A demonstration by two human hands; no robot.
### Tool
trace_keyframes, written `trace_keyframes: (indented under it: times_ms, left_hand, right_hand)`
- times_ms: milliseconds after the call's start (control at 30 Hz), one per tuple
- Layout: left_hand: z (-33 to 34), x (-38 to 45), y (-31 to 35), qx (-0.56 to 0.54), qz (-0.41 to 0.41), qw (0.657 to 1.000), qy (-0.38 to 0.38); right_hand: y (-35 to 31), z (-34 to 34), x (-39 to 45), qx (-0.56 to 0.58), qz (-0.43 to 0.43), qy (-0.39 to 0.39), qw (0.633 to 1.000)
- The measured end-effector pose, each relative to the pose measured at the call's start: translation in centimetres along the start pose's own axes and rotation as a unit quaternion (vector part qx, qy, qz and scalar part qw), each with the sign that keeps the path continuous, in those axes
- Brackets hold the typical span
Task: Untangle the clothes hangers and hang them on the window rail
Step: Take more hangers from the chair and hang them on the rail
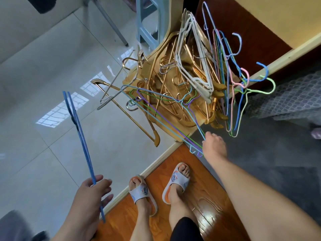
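A tangled pile of hangers (175, 87) lies on a low surface ahead: gold metal ones, white ones (194, 66) and thin coloured wire ones (231, 87). My left hand (92, 193) holds a blue hanger (78, 126), seen edge-on, pointing up and away over the tiled floor. My right hand (214, 145) reaches to the near edge of the pile and grips the ends of a few thin wire hangers (166, 119), light blue, purple and green, which stretch back into the tangle. No window rail is in view.
A glossy tiled floor (43, 84) spreads to the left, a wooden floor strip (173, 214) lies under my slippered feet. A light blue plastic stool (147, 23) stands behind the pile. A grey patterned cloth (286, 98) lies at right.
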State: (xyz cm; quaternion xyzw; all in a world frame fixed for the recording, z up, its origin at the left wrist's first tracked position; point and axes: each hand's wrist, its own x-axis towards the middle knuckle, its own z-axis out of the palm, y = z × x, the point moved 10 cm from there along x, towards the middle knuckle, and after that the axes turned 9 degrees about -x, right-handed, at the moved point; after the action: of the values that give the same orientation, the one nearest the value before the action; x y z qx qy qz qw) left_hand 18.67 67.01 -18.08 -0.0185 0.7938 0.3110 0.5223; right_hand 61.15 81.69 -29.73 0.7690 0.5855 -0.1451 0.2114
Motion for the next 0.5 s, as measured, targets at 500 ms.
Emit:
trace_keyframes:
  times_ms: [500]
  left_hand:
    - [0.2, 0.6, 0.9, 0.003, -0.001, 1.0, -0.008]
  right_hand:
    - [1.2, -1.1, -1.8, 0.009, 0.012, -0.014, 1.0]
